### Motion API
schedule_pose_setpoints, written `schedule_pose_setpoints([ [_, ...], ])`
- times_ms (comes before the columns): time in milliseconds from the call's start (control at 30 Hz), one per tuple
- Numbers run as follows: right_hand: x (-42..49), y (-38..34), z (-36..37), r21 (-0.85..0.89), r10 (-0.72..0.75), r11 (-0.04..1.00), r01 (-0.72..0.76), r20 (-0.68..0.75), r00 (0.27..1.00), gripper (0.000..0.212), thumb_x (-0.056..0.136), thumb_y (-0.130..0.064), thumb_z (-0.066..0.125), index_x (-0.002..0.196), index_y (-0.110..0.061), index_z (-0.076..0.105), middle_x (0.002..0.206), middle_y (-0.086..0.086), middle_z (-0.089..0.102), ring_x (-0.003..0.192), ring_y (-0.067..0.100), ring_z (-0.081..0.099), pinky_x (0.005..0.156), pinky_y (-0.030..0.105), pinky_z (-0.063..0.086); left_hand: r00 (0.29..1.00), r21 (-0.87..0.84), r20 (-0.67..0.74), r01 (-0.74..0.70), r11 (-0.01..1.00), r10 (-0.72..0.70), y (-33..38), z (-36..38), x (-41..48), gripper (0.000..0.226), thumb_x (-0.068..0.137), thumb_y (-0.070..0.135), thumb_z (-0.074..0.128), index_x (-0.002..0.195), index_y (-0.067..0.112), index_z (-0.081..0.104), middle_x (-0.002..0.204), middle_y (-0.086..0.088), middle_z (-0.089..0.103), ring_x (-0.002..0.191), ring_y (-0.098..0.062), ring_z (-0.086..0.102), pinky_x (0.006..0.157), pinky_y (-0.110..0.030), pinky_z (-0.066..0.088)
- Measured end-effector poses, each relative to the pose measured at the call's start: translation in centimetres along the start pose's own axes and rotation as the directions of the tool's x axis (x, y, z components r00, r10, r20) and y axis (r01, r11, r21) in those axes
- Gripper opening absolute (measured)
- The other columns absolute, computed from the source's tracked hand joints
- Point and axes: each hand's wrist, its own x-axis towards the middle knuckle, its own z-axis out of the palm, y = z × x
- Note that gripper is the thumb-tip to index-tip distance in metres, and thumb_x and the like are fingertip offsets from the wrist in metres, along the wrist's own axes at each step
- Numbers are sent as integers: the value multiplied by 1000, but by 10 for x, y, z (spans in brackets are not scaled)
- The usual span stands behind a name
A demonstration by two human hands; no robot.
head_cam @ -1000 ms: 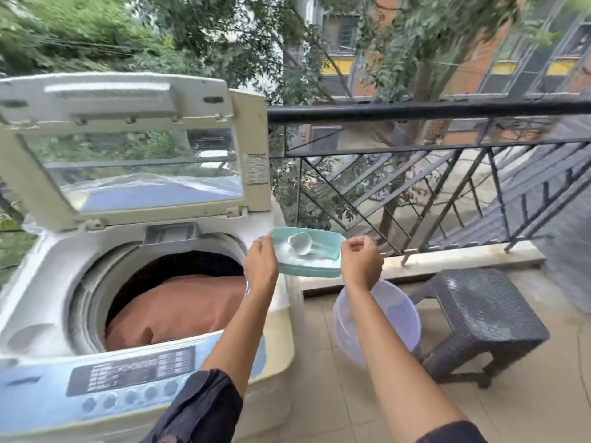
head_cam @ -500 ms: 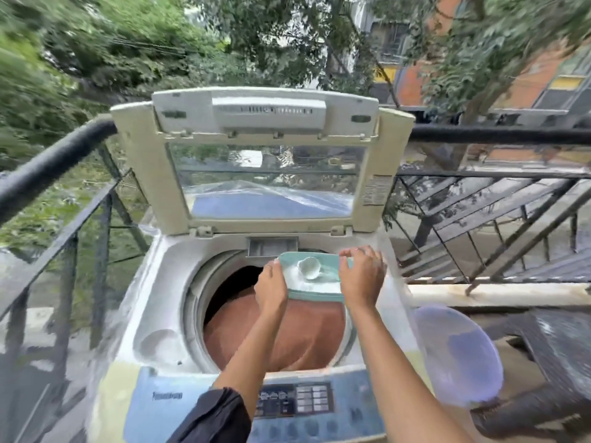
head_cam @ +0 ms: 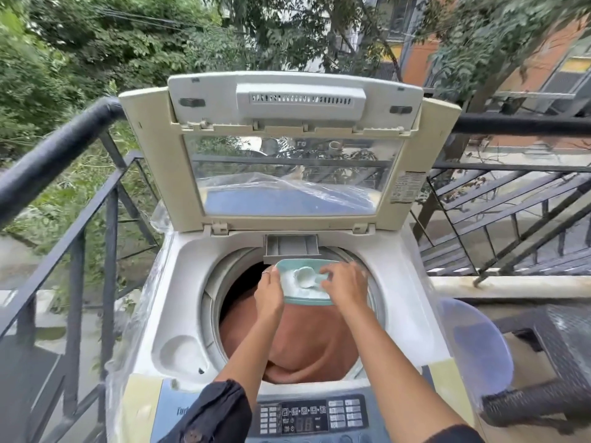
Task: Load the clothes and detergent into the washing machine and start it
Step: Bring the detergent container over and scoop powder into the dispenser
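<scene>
The top-loading washing machine [head_cam: 412, 314] stands with its lid [head_cam: 166, 174] raised. A rust-orange cloth [head_cam: 303, 340] fills the drum. Over the drum's back edge my left hand [head_cam: 270, 292] grips the left side of a teal detergent tub [head_cam: 295, 294] that holds white powder. My right hand [head_cam: 347, 286] reaches in from the right, its fingertips pinching the handle of the white scoop [head_cam: 303, 276] lying in the powder. Just behind the tub the grey detergent drawer [head_cam: 291, 244] stands pulled out. The control panel [head_cam: 313, 414] is at the near edge, between my forearms.
A translucent lilac basin [head_cam: 476, 346] leans against the machine's right side, next to a dark wicker stool [head_cam: 563, 346]. A black metal balcony railing [head_cam: 57, 148] runs close along the left and behind the machine. Trees and buildings lie beyond.
The view swung left to centre on the machine. Both hands carried the tub from beside the machine to over the drum. My right hand left the tub's rim and reached to the scoop.
</scene>
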Motion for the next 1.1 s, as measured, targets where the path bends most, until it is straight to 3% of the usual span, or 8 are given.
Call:
schedule_pose_setpoints([
  [200,6,-6,-1,41,-121,991,124,-53,991,26,84,-17,59,104,-28,72,105,-1,66,103,20,60,83,28,45,995,-178,82,66,982,-52,-11,5,22,21,97,38,37,99,32,57,125,-10,60,116,-30,56,104,-52,42],
  [333,10,-9,-4,-33,-170,985,168,-94,981,25,84,-12,55,101,-16,72,104,6,61,99,27,60,77,32,44,990,-245,136,80,966,-47,-18,10,33,22,96,37,40,107,32,58,127,-9,60,117,-28,57,105,-52,41],
  [500,15,-22,3,-4,-167,986,168,65,984,26,79,-7,55,96,-13,73,104,7,67,98,29,62,81,32,45,986,-305,163,86,949,-37,-12,10,37,30,99,27,37,122,19,55,121,-11,61,104,-23,57,101,-47,42],
  [700,23,-30,9,254,-57,967,-30,327,943,20,71,-10,68,89,-4,76,89,7,75,80,16,64,69,25,44,981,-269,184,117,956,-68,-32,11,44,38,87,36,41,119,26,58,124,-10,62,107,-27,59,99,-50,44],
  [767,25,-27,12,320,13,934,-158,411,911,23,69,-11,69,88,1,74,73,6,67,61,14,54,59,26,41,983,-274,174,108,956,-61,-31,10,41,33,94,32,39,120,22,57,119,-10,63,101,-26,59,94,-47,46],
  [833,25,-24,13,366,56,893,-260,483,874,23,67,-11,73,84,4,72,66,2,55,58,14,47,55,25,35,984,-282,170,104,954,-57,-33,9,42,32,99,30,36,122,17,56,115,-10,62,98,-25,58,90,-42,46],
  [933,26,-20,12,449,104,809,-380,526,844,17,67,-9,76,63,-11,59,58,0,46,49,11,43,47,22,30,986,-268,154,98,958,-57,-38,9,44,32,99,31,36,120,20,58,120,-11,63,103,-26,60,100,-49,45],
  [1100,35,-13,2,625,172,589,-512,522,835,11,69,-1,73,65,-6,64,48,2,56,46,15,50,56,26,39,988,-214,129,111,970,-85,-40,6,48,30,92,45,40,109,35,60,120,-2,64,112,-25,60,103,-50,44],
])
